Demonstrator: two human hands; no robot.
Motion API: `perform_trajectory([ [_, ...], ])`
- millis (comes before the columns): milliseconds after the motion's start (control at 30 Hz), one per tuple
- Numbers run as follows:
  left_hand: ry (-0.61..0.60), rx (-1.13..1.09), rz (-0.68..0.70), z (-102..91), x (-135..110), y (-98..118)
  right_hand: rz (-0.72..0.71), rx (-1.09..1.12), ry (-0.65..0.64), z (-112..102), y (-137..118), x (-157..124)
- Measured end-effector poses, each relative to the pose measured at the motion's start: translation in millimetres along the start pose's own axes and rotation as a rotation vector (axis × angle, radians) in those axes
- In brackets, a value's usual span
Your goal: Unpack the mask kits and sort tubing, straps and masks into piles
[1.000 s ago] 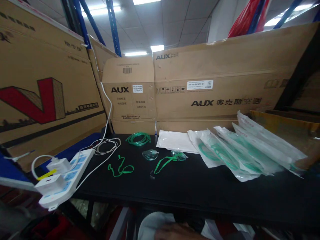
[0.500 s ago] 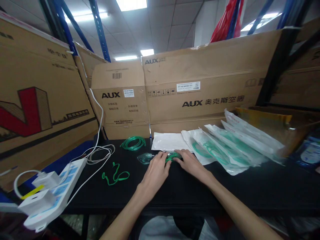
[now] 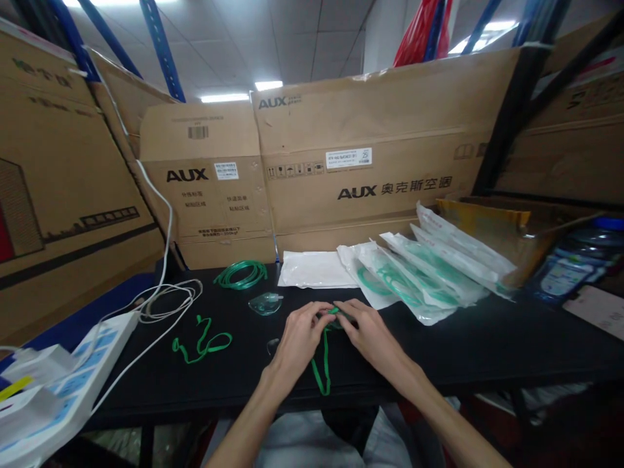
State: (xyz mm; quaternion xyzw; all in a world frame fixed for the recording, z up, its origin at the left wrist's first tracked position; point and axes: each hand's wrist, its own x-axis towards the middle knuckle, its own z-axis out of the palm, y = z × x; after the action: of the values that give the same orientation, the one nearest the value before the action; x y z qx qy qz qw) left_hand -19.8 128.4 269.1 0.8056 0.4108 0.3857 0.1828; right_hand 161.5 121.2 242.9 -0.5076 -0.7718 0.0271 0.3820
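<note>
My left hand (image 3: 308,330) and my right hand (image 3: 366,331) meet over the black table, fingertips pinching a green elastic strap (image 3: 325,364) between them. One loop of the strap dangles below my fingers toward the table's front edge. Whatever it may be joined to is mostly hidden behind my hands. A transparent green-tinted mask (image 3: 266,303) lies apart, beyond my left hand. Beside my left wrist is a small clear piece (image 3: 273,346), partly covered. Farther left, another green strap (image 3: 207,351) lies loosely curled.
Coiled green tubing (image 3: 241,275) rests at the back. Bagged green tubing sets (image 3: 414,279) overlap at right, beside a flat white packet (image 3: 316,270). A white power strip (image 3: 73,383) with cables occupies the left. A blue-capped bottle (image 3: 570,266) stands far right; cardboard (image 3: 370,221) walls the back.
The view has turned slightly right. My hands have come nearer the front edge, and a green strap loop now hangs from them. The small clear piece now shows by my left wrist.
</note>
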Motion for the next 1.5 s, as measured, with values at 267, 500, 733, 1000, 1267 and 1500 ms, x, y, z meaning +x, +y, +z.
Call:
perform_trajectory([
  [267,0.058,-0.029,-0.102,-4.9,-11,-6,-0.101,-0.001,-0.043,0,1,-2],
  [500,0.096,-0.05,-0.048,-7.8,-10,3,-0.023,-0.157,0.022,2,-7,-1],
  [733,0.005,-0.007,0.166,-7.9,-14,6,0.099,-0.275,0.059,2,-2,5],
  [1000,0.13,0.131,0.004,1.0,-6,-8,-0.054,-0.313,-0.032,-3,-21,4],
  [1267,0.045,0.245,0.184,-3.9,-12,4,-0.035,-0.249,-0.038,-4,-22,5],
  [1500,-0.043,0.084,0.463,-10.2,-21,10,0.167,-0.11,0.099,-5,-4,6],
])
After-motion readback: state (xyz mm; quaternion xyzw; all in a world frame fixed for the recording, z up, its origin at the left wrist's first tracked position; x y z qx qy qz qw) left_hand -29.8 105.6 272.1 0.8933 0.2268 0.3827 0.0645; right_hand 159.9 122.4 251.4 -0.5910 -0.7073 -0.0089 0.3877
